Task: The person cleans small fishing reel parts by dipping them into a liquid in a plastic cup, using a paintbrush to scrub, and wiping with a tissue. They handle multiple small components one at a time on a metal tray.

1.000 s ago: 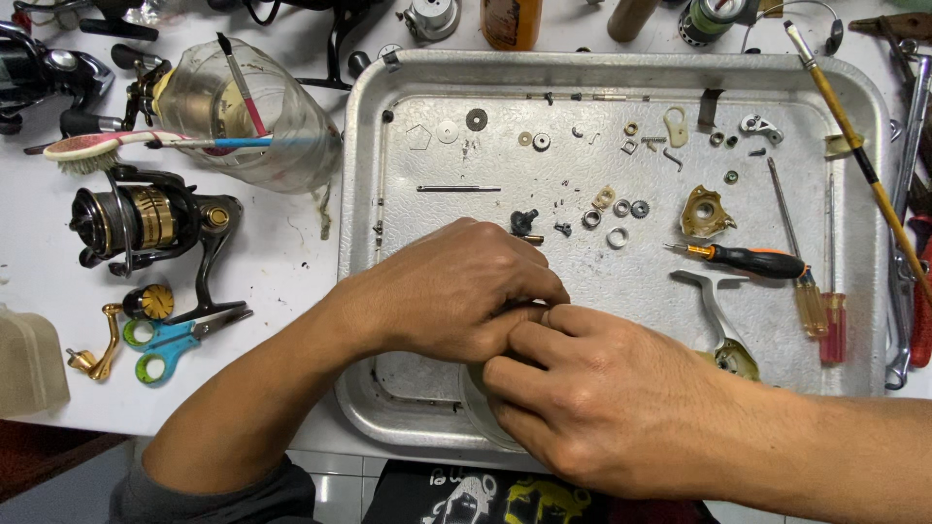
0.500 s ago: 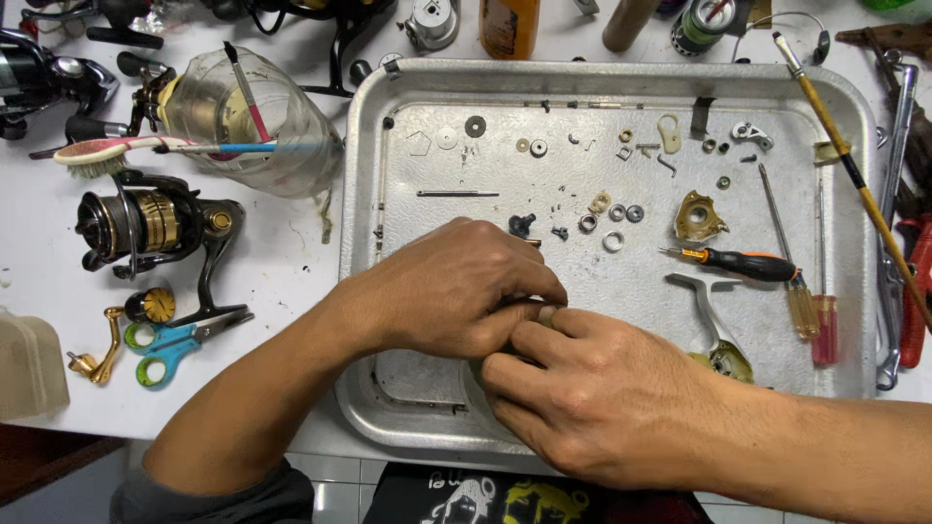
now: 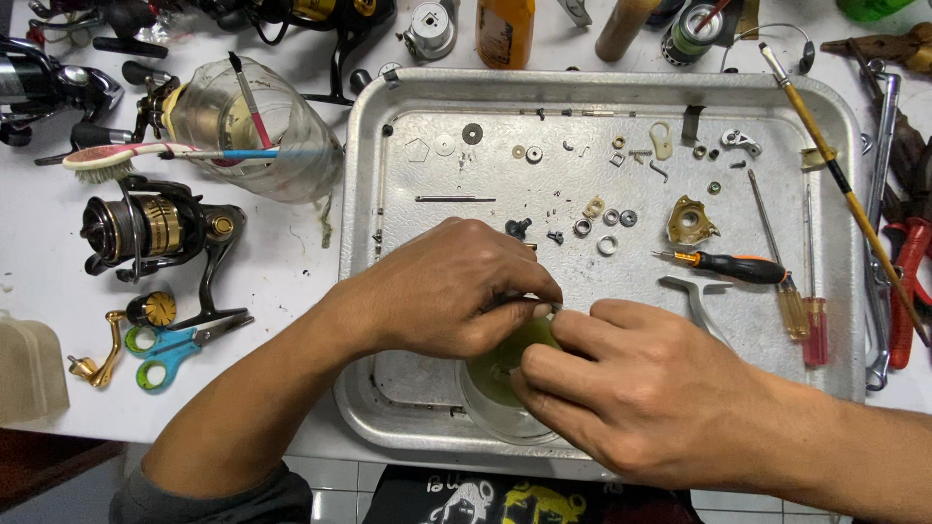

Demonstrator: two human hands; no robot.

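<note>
- Hands meet over the near part of a metal tray (image 3: 369, 126), fingertips pressed together above a small clear dish (image 3: 490, 398) holding yellow-green liquid.
- Left hand (image 3: 451, 291) is curled, thumb and fingers pinching a tiny part that is mostly hidden; what the part is cannot be told.
- Right hand (image 3: 641, 388) comes in from the lower right, its fingertips closed on the same spot, just above the dish rim.
- Dish sits on the tray floor near its front edge, partly covered by both hands.
- Small washers, rings and screws lie scattered across the far half of the tray, well apart from the hands.
- Black-and-orange screwdriver (image 3: 728, 265) lies to the right of the hands, with a gold housing piece (image 3: 687, 221) just beyond it.
- Fishing reel (image 3: 155, 233) and blue-handled scissors (image 3: 175, 342) rest on the white table left of the tray.
</note>
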